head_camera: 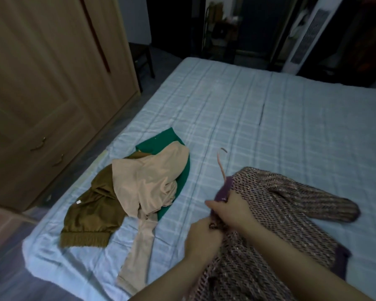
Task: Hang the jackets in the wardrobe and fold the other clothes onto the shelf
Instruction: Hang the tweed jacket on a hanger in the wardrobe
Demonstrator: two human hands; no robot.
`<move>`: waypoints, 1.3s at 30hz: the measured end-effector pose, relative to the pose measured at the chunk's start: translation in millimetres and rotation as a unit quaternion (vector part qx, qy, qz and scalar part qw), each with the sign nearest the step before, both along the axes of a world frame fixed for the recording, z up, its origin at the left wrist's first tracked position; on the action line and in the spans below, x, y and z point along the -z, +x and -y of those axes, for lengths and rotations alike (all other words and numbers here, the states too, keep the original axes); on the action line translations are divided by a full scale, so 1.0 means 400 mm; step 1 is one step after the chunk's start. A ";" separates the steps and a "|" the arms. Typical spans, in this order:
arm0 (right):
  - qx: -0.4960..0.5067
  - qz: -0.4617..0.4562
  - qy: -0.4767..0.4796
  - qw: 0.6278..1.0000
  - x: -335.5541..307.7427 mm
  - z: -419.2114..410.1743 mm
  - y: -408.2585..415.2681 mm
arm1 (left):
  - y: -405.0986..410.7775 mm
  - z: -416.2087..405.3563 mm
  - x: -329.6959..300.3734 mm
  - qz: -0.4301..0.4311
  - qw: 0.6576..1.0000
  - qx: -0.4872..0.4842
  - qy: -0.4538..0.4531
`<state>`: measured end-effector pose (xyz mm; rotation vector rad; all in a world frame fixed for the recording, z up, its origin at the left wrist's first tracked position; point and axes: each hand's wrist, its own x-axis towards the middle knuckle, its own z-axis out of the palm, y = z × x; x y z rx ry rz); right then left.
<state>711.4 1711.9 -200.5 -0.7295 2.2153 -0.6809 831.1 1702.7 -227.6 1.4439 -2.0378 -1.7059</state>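
Note:
A purple patterned knit jacket point(278, 216) lies on the bed point(248, 109) at the lower right. A pink hanger hook point(221, 164) sticks out of its purple collar. My right hand point(230, 210) grips the front edge just below the collar. Beside it, my left hand point(202, 237) pinches the jacket's front at a small dark fastening. To the left lies a pile of clothes: a beige long-sleeved top point(148, 183) over an olive-brown garment point(91, 213) and a green one point(167, 140).
A tall wooden wardrobe point(44, 88) with shut doors and metal handles stands left of the bed, with a strip of floor between. Dark furniture and a white panel stand beyond the bed's far edge.

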 end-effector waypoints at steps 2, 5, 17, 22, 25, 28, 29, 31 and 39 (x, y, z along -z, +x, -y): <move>-0.031 -0.044 0.027 0.998 -0.017 -0.039 0.025 | 0.010 -0.055 -0.026 -0.014 0.998 0.051 0.022; -0.058 -0.080 0.050 0.994 -0.065 -0.108 0.042 | 0.076 -0.093 -0.071 0.025 0.980 0.194 -0.042; -0.227 -0.169 0.070 0.957 -0.338 -0.329 0.231 | 0.304 0.033 -0.185 0.062 0.900 0.199 -0.383; -0.325 -0.173 0.023 0.929 -0.523 -0.380 0.323 | 0.372 0.063 -0.275 -0.024 0.807 0.236 -0.540; -0.363 -0.213 0.017 0.907 -0.614 -0.378 0.359 | 0.453 0.088 -0.353 -0.035 0.800 0.239 -0.549; -0.377 -0.296 -0.032 0.877 -0.657 -0.333 0.389 | 0.568 0.124 -0.450 0.027 0.751 0.218 -0.622; -0.382 -0.322 -0.049 0.865 -0.661 -0.313 0.400 | 0.610 0.134 -0.478 0.052 0.736 0.215 -0.640; -0.389 -0.362 -0.086 0.843 -0.671 -0.270 0.432 | 0.690 0.151 -0.535 0.105 0.705 0.213 -0.669; -0.379 -0.456 -0.240 0.769 -0.736 -0.101 0.615 | 0.994 0.151 -0.767 0.248 0.628 0.114 -0.728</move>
